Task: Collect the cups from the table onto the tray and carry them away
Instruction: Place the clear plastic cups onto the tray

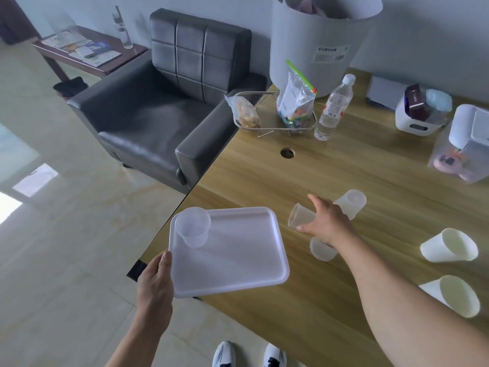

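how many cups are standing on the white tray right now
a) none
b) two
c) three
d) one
d) One clear cup stands upright in the far left corner of the tray, which the left hand holds by its edge; the right hand holds another clear cup over the table, not on the tray.

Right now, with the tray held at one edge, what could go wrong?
The left hand alone holds the tray, which juts past the table corner; the cup on it could slide. The right hand, gripping a clear cup, might knock the two clear cups beside it.
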